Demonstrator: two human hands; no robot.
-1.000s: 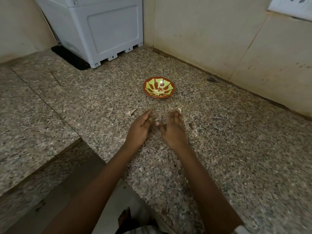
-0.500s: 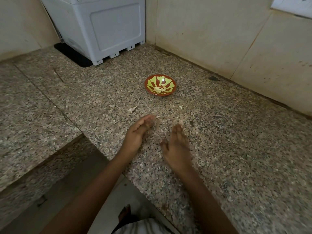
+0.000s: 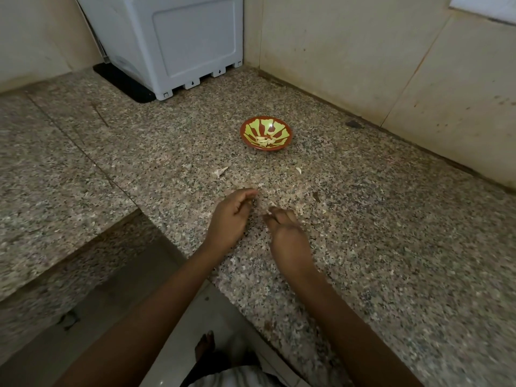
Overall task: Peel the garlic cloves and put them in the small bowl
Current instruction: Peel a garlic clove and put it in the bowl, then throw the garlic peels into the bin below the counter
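The small red bowl (image 3: 243,133) with a yellow-green pattern stands on the granite counter, and several pale peeled garlic cloves (image 3: 264,140) lie in it. Both hands are well in front of the bowl, low over the counter. The fingers of my left hand (image 3: 230,217) hang loosely curled with nothing seen in them. My right hand (image 3: 289,236) has its fingers bent down to the counter. A small pale bit (image 3: 269,212) shows at its fingertips; I cannot tell whether it is pinched. A loose garlic skin (image 3: 220,171) and a pale garlic piece (image 3: 298,170) lie between hands and bowl.
A grey plastic appliance (image 3: 178,43) on a black mat stands in the back corner. Tiled walls close off the back and right. The counter edge (image 3: 178,241) drops to the floor just left of my left wrist, with a lower ledge beyond.
Both hands have drawn back toward me from the bowl. My right hand, flat on the counter half a second ago, now has its fingers curled. The camera has tilted slightly.
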